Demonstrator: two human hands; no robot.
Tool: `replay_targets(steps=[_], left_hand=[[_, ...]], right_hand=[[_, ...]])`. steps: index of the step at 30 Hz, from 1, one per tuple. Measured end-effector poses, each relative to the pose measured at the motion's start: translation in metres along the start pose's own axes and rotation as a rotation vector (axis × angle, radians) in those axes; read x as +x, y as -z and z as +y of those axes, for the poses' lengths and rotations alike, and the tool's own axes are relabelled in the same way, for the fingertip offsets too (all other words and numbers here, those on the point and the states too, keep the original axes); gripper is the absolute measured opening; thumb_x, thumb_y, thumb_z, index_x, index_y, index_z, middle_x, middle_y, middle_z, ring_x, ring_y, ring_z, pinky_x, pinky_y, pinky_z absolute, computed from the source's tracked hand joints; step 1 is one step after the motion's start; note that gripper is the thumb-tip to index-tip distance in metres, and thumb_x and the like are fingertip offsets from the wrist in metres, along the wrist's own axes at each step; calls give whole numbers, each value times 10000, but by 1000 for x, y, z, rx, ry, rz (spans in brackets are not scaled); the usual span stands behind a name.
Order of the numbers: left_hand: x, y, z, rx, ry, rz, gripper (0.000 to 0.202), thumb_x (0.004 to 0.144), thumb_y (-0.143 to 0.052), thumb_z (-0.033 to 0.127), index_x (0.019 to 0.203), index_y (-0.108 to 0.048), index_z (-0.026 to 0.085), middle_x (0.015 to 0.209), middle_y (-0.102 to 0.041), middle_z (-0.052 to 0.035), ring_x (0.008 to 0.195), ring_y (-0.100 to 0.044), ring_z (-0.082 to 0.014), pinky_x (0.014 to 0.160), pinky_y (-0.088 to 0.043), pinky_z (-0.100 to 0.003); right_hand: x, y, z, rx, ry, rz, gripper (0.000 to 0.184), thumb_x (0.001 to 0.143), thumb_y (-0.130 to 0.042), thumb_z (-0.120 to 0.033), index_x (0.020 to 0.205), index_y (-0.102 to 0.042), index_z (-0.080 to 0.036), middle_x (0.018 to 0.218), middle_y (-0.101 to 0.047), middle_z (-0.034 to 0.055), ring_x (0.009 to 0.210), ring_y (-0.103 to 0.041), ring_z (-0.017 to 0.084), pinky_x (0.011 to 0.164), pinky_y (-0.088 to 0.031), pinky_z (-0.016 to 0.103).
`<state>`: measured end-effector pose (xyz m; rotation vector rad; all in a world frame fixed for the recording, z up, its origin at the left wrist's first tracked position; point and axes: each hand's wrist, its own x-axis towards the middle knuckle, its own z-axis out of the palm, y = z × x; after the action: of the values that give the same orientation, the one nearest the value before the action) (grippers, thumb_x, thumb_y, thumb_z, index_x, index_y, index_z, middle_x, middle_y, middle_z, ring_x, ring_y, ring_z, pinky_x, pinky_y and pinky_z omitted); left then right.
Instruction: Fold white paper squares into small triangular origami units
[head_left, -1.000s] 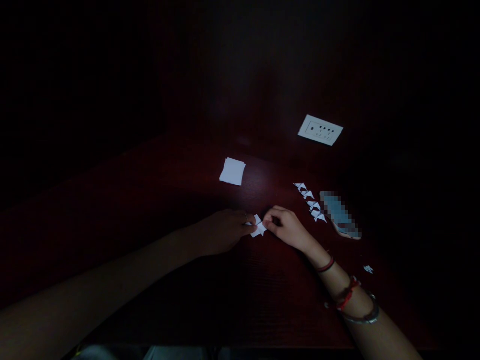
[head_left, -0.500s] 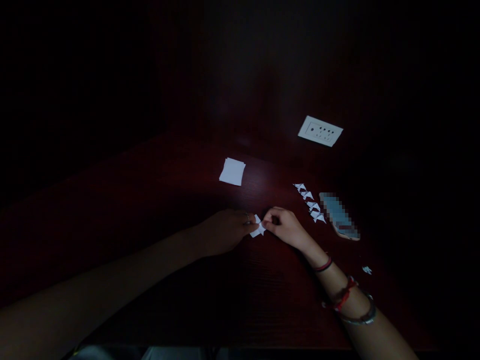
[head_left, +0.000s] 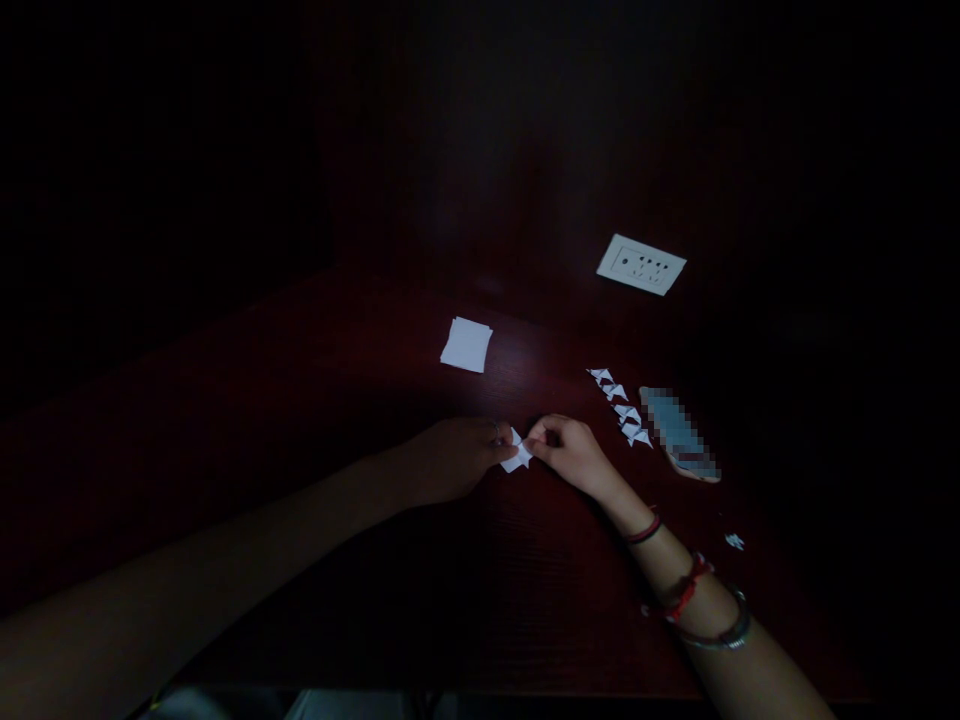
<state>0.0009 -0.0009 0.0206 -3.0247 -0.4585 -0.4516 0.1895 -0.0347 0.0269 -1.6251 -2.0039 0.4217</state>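
Small white folded paper piece (head_left: pixel 517 456) sat low on the dark red counter (head_left: pixel 315 400), pinched from both sides. Left hand (head_left: pixel 450 460) gripped its left edge with fingertips closed; right hand (head_left: pixel 568 452) pinched the right edge, fingers curled. Right wrist wore bracelets (head_left: pixel 694 590). Row of finished folded paper pieces (head_left: pixel 620 406) lay just right of the hands, beside a phone (head_left: pixel 679 432). Stack of white paper squares (head_left: pixel 466 345) lay farther back. White socket panel (head_left: pixel 641 264) sat at far right. Tiny paper scrap (head_left: pixel 734 541) near right forearm.
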Motion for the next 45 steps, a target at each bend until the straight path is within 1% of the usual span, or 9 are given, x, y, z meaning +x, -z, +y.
replay_targets(steps=[6, 9, 12, 15, 19, 25, 27, 36, 45], left_hand=[[2, 1, 2, 16, 7, 1, 267, 822, -391, 99, 1051, -509, 168, 1017, -532, -46, 875, -501, -159, 738, -393, -261], [3, 1, 3, 25, 7, -13, 263, 829, -392, 110, 1062, -502, 161, 1021, -528, -52, 900, -493, -168, 756, -389, -268], [4, 3, 3, 32, 10, -9, 251, 832, -393, 114, 1052, -506, 155, 1018, -528, -56, 900, -491, -169, 754, -387, -268], [4, 3, 4, 45, 14, -17, 262, 827, -387, 97, 1052, -506, 157, 1022, -524, -52, 876, -494, -167, 739, -389, -268], [4, 3, 3, 50, 12, -31, 284, 823, -371, 78, 1067, -495, 151, 1013, -523, -54, 877, -487, -170, 746, -387, -273], [1, 2, 2, 34, 12, -10, 276, 839, -364, 97, 1076, -489, 164, 1020, -528, -56, 871, -488, -164, 738, -384, -270], [0, 2, 1, 34, 8, -3, 266, 842, -364, 105, 1066, -495, 165, 1032, -524, -57, 873, -486, -163, 742, -384, -266], [-1, 3, 0, 24, 0, -13, 273, 813, -383, 93, 1054, -497, 152, 1034, -515, -61, 910, -479, -169, 768, -386, -276], [-1, 1, -1, 24, 8, -17, 265, 842, -367, 122, 1073, -492, 161, 1038, -529, -56, 912, -493, -170, 782, -394, -277]], right_hand=[[-1, -2, 2, 51, -53, 26, 46, 681, -536, -195, 705, -557, -162, 617, -543, -24, 547, -475, 82, 530, -346, 189], [-2, -1, 1, 69, -34, 68, 84, 669, -560, -197, 739, -525, -166, 613, -535, -32, 531, -470, 82, 517, -345, 188], [-3, 0, 0, 29, 59, 55, 21, 699, -534, -177, 684, -524, -168, 613, -527, -28, 547, -470, 84, 533, -348, 190], [-4, 0, -1, -47, 132, 53, 51, 725, -521, -154, 681, -542, -168, 647, -532, -13, 591, -479, 95, 569, -360, 200], [-5, 0, -2, -146, 200, 34, 110, 765, -487, -126, 759, -586, -173, 742, -539, 19, 676, -498, 110, 630, -387, 216], [-9, 11, 1, -315, 467, -110, 241, 782, -459, -93, 917, -623, -207, 865, -557, 40, 825, -493, 148, 727, -414, 272], [-11, 15, 1, -342, 516, -145, 267, 790, -447, -95, 959, -614, -215, 889, -568, 43, 834, -494, 151, 743, -424, 295], [-14, 22, -3, -408, 531, -155, 300, 797, -436, -98, 1015, -590, -236, 954, -550, 45, 877, -507, 150, 755, -448, 296], [-11, 23, -5, -500, 524, -171, 268, 808, -439, -131, 989, -604, -239, 873, -553, 44, 825, -517, 153, 755, -431, 292]])
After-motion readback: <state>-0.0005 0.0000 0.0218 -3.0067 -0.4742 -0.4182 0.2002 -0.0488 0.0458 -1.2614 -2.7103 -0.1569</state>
